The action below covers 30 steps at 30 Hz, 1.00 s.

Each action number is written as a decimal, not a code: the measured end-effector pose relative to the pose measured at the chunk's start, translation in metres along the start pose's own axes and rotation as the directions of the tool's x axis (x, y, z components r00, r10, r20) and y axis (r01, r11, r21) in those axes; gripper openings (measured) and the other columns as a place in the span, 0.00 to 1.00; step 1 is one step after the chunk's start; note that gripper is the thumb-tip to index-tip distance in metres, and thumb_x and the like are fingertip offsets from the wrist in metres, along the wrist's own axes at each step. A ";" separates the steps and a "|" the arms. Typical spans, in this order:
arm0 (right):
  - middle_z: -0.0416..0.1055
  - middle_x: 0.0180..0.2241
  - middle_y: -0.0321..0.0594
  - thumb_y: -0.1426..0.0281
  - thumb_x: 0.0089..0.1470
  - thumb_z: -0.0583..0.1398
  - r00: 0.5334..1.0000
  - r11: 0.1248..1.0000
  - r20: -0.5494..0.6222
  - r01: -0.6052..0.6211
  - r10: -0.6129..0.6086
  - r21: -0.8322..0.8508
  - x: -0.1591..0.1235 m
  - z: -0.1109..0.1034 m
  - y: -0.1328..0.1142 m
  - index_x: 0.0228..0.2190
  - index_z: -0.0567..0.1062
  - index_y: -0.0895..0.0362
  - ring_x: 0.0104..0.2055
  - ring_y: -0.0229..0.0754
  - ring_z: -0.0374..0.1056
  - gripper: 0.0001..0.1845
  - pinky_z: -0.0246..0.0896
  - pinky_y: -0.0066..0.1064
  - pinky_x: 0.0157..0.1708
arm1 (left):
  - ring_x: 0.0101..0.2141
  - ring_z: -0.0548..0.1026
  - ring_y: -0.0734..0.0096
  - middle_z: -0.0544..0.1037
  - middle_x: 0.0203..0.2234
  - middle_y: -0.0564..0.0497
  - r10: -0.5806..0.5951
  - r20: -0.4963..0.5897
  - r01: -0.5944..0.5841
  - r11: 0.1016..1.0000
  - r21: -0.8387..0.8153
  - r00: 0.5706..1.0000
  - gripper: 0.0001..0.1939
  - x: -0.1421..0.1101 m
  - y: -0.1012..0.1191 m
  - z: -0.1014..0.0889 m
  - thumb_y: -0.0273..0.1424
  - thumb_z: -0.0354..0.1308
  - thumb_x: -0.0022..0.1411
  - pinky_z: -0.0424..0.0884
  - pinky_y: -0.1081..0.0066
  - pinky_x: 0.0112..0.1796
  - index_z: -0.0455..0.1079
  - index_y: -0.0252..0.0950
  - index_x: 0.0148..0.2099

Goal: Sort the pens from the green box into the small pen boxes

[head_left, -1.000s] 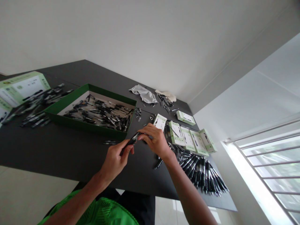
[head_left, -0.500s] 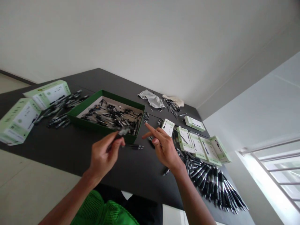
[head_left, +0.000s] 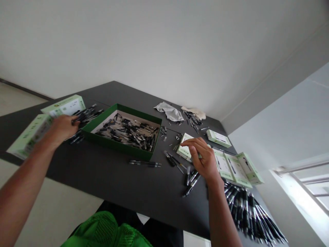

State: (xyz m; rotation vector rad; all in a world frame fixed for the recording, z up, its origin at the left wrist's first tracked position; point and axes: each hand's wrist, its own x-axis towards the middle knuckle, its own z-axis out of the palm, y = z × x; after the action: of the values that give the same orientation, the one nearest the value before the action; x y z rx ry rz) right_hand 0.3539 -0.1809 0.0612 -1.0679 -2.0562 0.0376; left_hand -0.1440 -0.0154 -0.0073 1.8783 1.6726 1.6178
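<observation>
My left hand [head_left: 65, 127] reaches into the left pile of black pens [head_left: 89, 113], its fingers closed on a dark pen there; the fingertips are partly hidden. Beside that pile sits a green shallow box [head_left: 120, 151] full of loose pen parts [head_left: 128, 132]. My right hand [head_left: 203, 156] hovers over the right side of the table, fingers stretched forward and slightly bent, with nothing visible in it. Under and around it are a pale green pen carton [head_left: 185, 151] and a few loose pens [head_left: 191, 181]. Two pens [head_left: 145, 163] lie in front of the box.
Two upright green-white cartons [head_left: 31, 137] stand at the far left. A fan of many pens [head_left: 253, 212] lies at the right, near more cartons [head_left: 235, 166]. At the back are a grey cloth [head_left: 169, 111], a cream cloth [head_left: 196, 113] and another carton [head_left: 218, 138].
My left hand has gone from in front of the green box, where it held a dark pen-like piece, to the left pile. My right hand has moved right. The view has shifted slightly.
</observation>
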 end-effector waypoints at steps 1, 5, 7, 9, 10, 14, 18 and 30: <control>0.80 0.41 0.43 0.71 0.71 0.53 1.000 1.000 -0.017 0.000 0.000 -0.014 -0.001 -0.005 0.002 0.44 0.81 0.53 0.44 0.47 0.72 0.15 0.65 0.43 0.45 | 0.30 0.81 0.57 0.60 0.13 0.57 0.018 0.005 -0.018 0.999 0.043 1.000 0.19 0.001 0.001 0.000 0.49 0.66 0.50 0.67 0.66 0.30 0.68 0.40 0.22; 0.80 0.38 0.42 0.70 0.72 0.51 0.991 0.993 -0.120 -0.075 0.065 -0.088 -0.008 -0.030 0.013 0.40 0.81 0.54 0.41 0.46 0.71 0.18 0.64 0.41 0.44 | 0.51 0.78 0.56 0.74 0.27 0.52 0.133 -0.001 -0.131 0.977 0.166 0.991 0.20 -0.012 0.031 -0.010 0.47 0.54 0.65 0.63 0.55 0.39 0.71 0.37 0.29; 0.80 0.38 0.42 0.69 0.72 0.50 0.978 0.985 -0.175 -0.132 0.111 -0.113 -0.011 -0.043 0.019 0.40 0.82 0.54 0.40 0.46 0.71 0.20 0.62 0.40 0.43 | 0.60 0.70 0.57 0.76 0.42 0.52 0.246 -0.014 -0.230 0.925 0.303 0.969 0.15 -0.028 0.061 -0.016 0.38 0.49 0.73 0.62 0.50 0.42 0.71 0.36 0.38; 0.80 0.38 0.41 0.68 0.72 0.49 0.969 0.979 -0.200 -0.169 0.143 -0.118 -0.011 -0.051 0.028 0.41 0.82 0.54 0.40 0.46 0.71 0.21 0.62 0.41 0.43 | 0.59 0.70 0.59 0.72 0.41 0.54 0.300 0.004 -0.283 0.895 0.346 0.954 0.13 -0.052 0.096 -0.014 0.35 0.48 0.75 0.65 0.49 0.46 0.67 0.38 0.36; 0.80 0.38 0.41 0.68 0.72 0.49 0.967 0.976 -0.199 -0.182 0.157 -0.117 -0.011 -0.052 0.032 0.42 0.82 0.54 0.40 0.46 0.70 0.21 0.61 0.41 0.44 | 0.55 0.72 0.62 0.71 0.39 0.54 0.325 0.030 -0.316 0.889 0.331 0.945 0.13 -0.068 0.114 -0.009 0.34 0.49 0.75 0.67 0.51 0.48 0.65 0.39 0.34; 0.80 0.39 0.42 0.70 0.71 0.48 0.976 0.969 -0.063 -0.213 0.207 -0.128 -0.005 -0.037 0.049 0.44 0.82 0.55 0.42 0.47 0.70 0.22 0.62 0.41 0.46 | 0.35 0.70 0.70 0.69 0.28 0.55 0.576 0.204 -0.580 0.814 -0.045 0.792 0.14 -0.147 0.175 0.039 0.24 0.55 0.71 0.70 0.64 0.40 0.63 0.38 0.31; 0.80 0.43 0.46 0.72 0.70 0.48 0.958 0.964 0.166 -0.207 0.235 -0.170 -0.004 -0.008 0.057 0.45 0.81 0.57 0.45 0.47 0.72 0.21 0.65 0.40 0.48 | 0.35 0.70 0.69 0.74 0.27 0.54 0.741 0.444 -0.617 0.668 -0.416 0.503 0.14 -0.218 0.203 0.088 0.27 0.57 0.73 0.68 0.68 0.41 0.67 0.38 0.31; 0.79 0.42 0.41 0.77 0.66 0.57 0.860 0.947 0.414 -0.211 0.298 -0.242 -0.015 0.034 0.042 0.42 0.82 0.52 0.47 0.44 0.75 0.14 0.66 0.33 0.46 | 0.37 0.74 0.67 0.78 0.30 0.54 0.697 0.683 -0.442 0.695 -0.567 0.220 0.10 -0.241 0.207 0.118 0.29 0.60 0.72 0.68 0.68 0.45 0.71 0.37 0.35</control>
State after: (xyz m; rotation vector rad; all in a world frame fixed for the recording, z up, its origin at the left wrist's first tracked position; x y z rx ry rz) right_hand 0.3642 -0.1537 0.0137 -1.5672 -2.3396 0.2493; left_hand 0.1224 -0.2197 -0.0533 2.6309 0.2555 0.5498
